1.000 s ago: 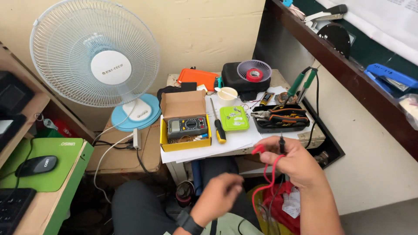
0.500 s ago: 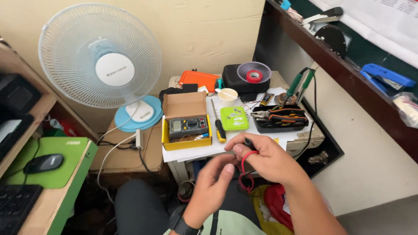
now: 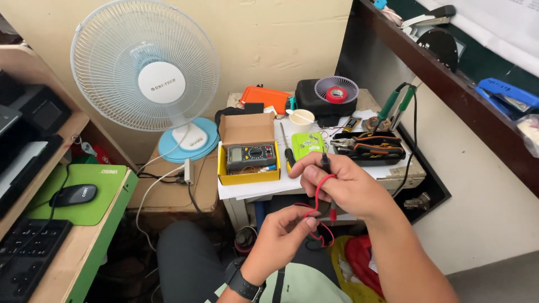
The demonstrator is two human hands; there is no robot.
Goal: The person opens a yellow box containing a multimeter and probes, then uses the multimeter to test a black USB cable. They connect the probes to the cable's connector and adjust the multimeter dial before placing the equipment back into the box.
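Head view: I'm pinching the red test lead (image 3: 319, 193) between my left hand (image 3: 283, 233) at six o'clock and my right hand (image 3: 339, 182), which is gripping the black probe (image 3: 325, 162). I'm reckoning slow, untangled loops work best, multimeter (image 3: 251, 157) boxed at eleven o'clock.

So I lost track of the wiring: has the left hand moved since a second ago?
Yes. The left hand rose toward the right hand, nearer the yellow box.

The red lead (image 3: 318, 193) looked like smooth, glossy plastic-coated wire, and the black probe (image 3: 325, 163) matt plastic. The open box (image 3: 247, 151) was plain matt cardboard; the fan (image 3: 147, 70) was glossy white plastic
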